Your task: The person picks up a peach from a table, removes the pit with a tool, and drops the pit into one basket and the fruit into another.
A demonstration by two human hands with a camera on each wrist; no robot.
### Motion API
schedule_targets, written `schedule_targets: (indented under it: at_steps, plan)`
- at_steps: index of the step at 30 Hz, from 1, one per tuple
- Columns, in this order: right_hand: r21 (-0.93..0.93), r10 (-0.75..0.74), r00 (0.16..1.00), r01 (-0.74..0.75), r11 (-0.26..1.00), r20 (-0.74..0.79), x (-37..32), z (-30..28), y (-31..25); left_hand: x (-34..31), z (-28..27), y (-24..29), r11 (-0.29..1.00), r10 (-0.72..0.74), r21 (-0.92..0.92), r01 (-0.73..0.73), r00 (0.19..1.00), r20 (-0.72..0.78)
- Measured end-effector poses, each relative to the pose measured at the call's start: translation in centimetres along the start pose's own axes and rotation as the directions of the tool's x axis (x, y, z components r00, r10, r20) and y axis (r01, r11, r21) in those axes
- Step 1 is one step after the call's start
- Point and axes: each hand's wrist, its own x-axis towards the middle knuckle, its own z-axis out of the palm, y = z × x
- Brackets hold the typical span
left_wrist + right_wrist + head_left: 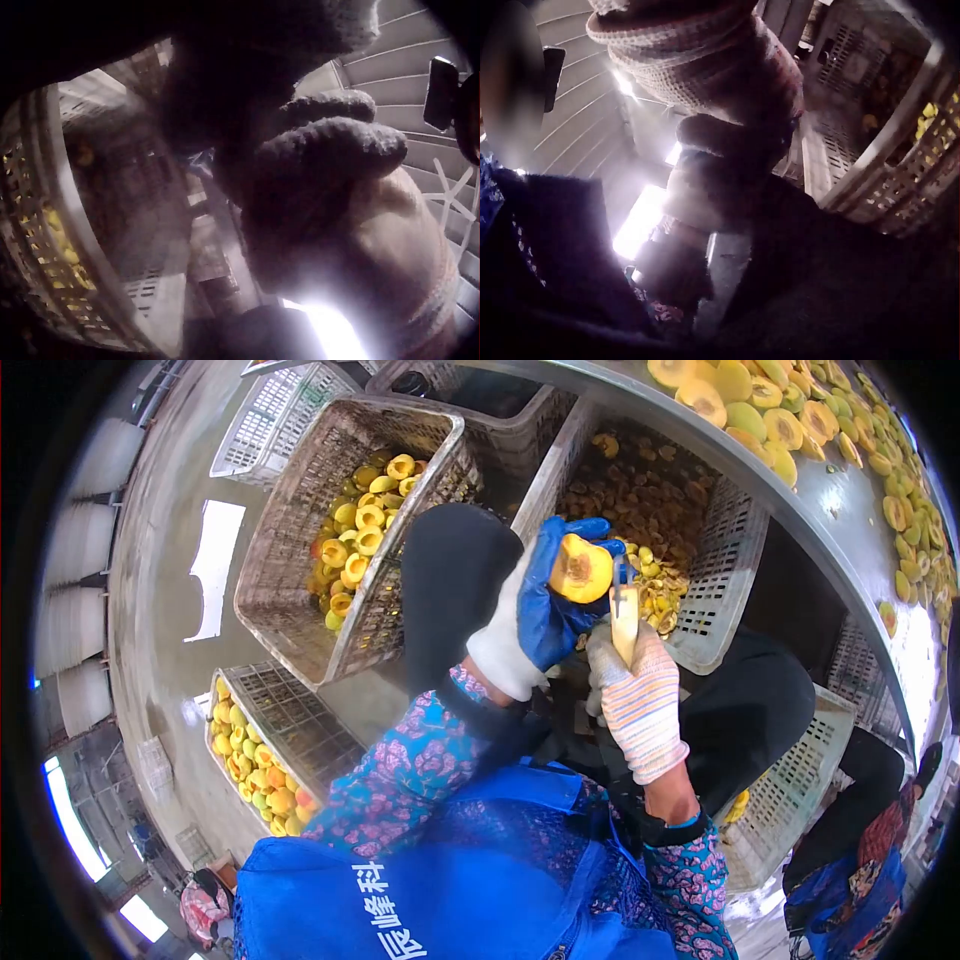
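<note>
My left hand (550, 605), in a blue-coated glove with a white cuff, grips a yellow peach half (582, 568). Its cut face, brownish at the centre, is turned up. Close beside it, my right hand (638, 695) in a striped knit glove holds a small tool by its pale handle (624, 625). The tool's narrow metal end stands right at the edge of the peach. Under both hands lies a crate (735, 570) with brown pits and yellow scraps. The wrist views are dark; gloved fingers (330, 150) show in the left one, a knit cuff (682, 67) in the right.
At left stands a crate (285, 560) with peach halves; a second fruit crate (285, 705) is below it. A metal table (840, 490) spread with peach halves curves along the upper right. Another crate (790, 800) is by my right knee, and another person (850, 880) sits beyond.
</note>
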Motion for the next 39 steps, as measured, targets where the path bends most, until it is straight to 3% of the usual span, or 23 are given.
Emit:
schedule_targets:
  at_steps: [2,3,15,18,22,25,28,31,34,35,36,38,39]
  plan:
    - [-0.379,-0.252,0.967,0.217,0.899,-0.044,-0.6,-0.8,0.3,-0.2,0.4,0.2,1.000,-0.001,0.031,0.002,1.000,-0.001]
    - [-0.416,-0.128,0.991,0.103,0.904,-0.032,-0.8,-1.0,-0.5,-0.6,0.8,0.2,0.998,0.006,0.068,-0.006,1.000,0.003]
    - [-0.550,-0.202,0.979,0.180,0.816,0.020,-0.5,0.4,0.3,-0.8,0.8,-0.3,0.979,0.034,0.200,-0.037,0.999,0.018]
    - [-0.630,0.039,0.996,0.022,0.776,0.082,-0.1,0.6,-0.8,-1.0,0.9,-0.4,0.963,0.068,0.261,-0.060,0.997,-0.021]
    - [-0.623,0.117,0.989,-0.039,0.781,0.085,-0.2,1.8,-0.3,-0.7,0.6,-1.2,0.928,0.129,0.366,-0.067,0.980,-0.148]
    - [-0.620,0.203,0.977,-0.123,0.775,0.061,0.0,2.6,-0.1,-0.3,0.0,-1.3,0.960,0.125,0.270,-0.071,0.974,-0.191]
    - [-0.602,0.119,0.987,-0.029,0.798,0.110,-0.3,2.4,0.0,-0.3,0.1,-1.2,0.964,0.115,0.258,-0.061,0.973,-0.200]
    - [-0.591,0.166,0.976,-0.049,0.806,0.145,-0.3,2.1,0.3,-0.3,-0.3,-1.2,0.949,0.095,0.314,-0.043,0.984,-0.151]
    - [-0.530,-0.188,0.951,0.294,0.795,0.246,-0.6,1.0,3.2,-0.3,-0.2,-1.2,0.906,0.044,0.423,-0.005,0.996,-0.082]
    - [-0.332,-0.015,0.960,0.111,0.937,0.278,-0.6,0.7,4.1,-0.4,0.0,-1.1,0.886,0.023,0.464,0.008,0.998,-0.061]
    - [-0.139,0.158,0.940,-0.120,0.983,0.302,-0.5,0.5,4.6,-0.3,0.3,-1.1,0.858,0.001,0.514,0.016,0.999,-0.034]
    - [0.074,0.384,0.801,-0.466,0.882,0.458,-1.5,-2.9,-2.9,-0.5,0.9,-1.3,0.798,-0.051,0.601,0.034,0.999,0.011]
    - [0.174,0.403,0.779,-0.535,0.827,0.481,-1.8,-3.3,-3.4,-0.7,1.5,-1.3,0.780,-0.078,0.621,0.080,0.996,-0.030]
